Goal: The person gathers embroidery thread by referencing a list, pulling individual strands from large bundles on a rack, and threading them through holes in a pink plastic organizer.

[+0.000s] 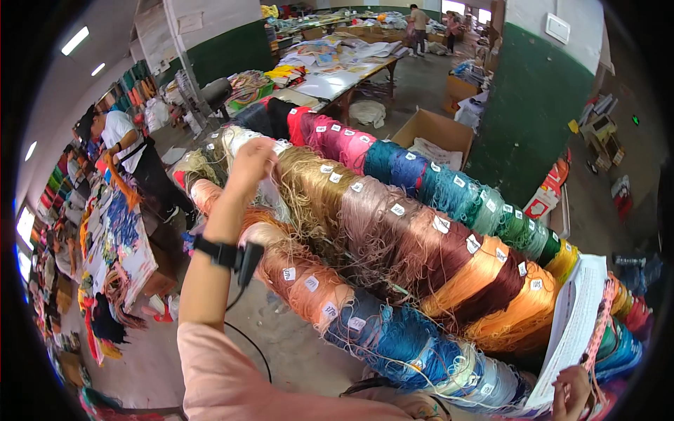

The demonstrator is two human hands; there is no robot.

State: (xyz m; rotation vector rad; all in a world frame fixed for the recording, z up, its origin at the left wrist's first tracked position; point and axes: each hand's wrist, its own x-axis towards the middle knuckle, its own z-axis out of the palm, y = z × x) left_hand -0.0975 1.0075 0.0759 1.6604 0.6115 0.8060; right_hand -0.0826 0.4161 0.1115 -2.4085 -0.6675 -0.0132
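Note:
My left hand (251, 163) is raised and reaches into the pale cream yarn (239, 140) at the far end of a long rack of hanging yarn bundles (393, 238); its fingers close around some strands. A black wrist strap with a small device (228, 254) sits on that forearm. My right hand (572, 393) at the lower right holds a stack of white paper sheets (572, 330) with pink-and-white strands draped beside it. The bundles run from cream and tan through pink, brown, orange, blue and green, each with a small white tag.
A person in a white shirt (123, 140) works at a table of colourful fabric (116, 238) on the left. An open cardboard box (435, 137) stands behind the rack by a green wall (540, 105). Long tables with cloth (330, 70) and other people stand farther back.

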